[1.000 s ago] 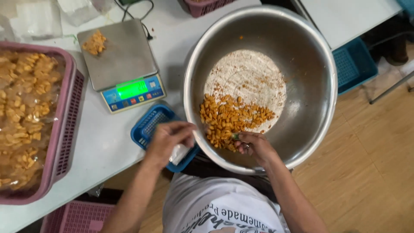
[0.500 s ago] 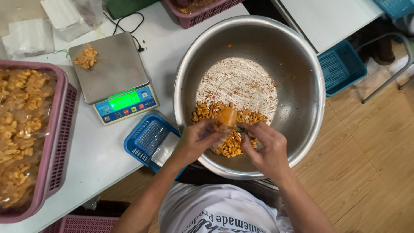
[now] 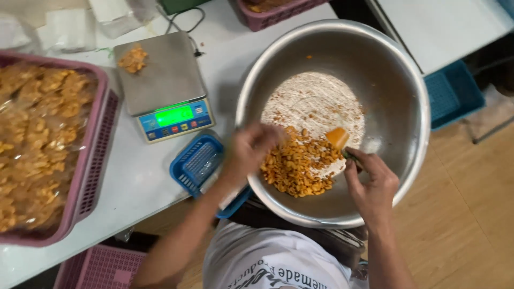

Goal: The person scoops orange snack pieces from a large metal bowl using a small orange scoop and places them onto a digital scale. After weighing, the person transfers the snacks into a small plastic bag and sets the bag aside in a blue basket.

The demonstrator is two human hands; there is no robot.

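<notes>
Right hand (image 3: 371, 179) gripping orange scoop (image 3: 338, 137) beside snacks (image 3: 297, 168) in bowl (image 3: 412, 85); left hand (image 3: 250, 150) blurred at pile's left edge, grip unclear.

White table (image 3: 134, 182): scale (image 3: 163, 85), bowl (image 3: 396, 69), baskets (image 3: 91, 160).

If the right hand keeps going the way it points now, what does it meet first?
The right hand points up-left behind its small orange scoop; first comes the pile of golden fried snack pieces in the large steel bowl. Depth unclear.

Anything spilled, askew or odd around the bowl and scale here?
A few orange crumbs lie loose high on the steel bowl's wall, apart from the snack heap. A small snack pile sits off-centre at the scale platform's corner. Nothing else stands out.
</notes>
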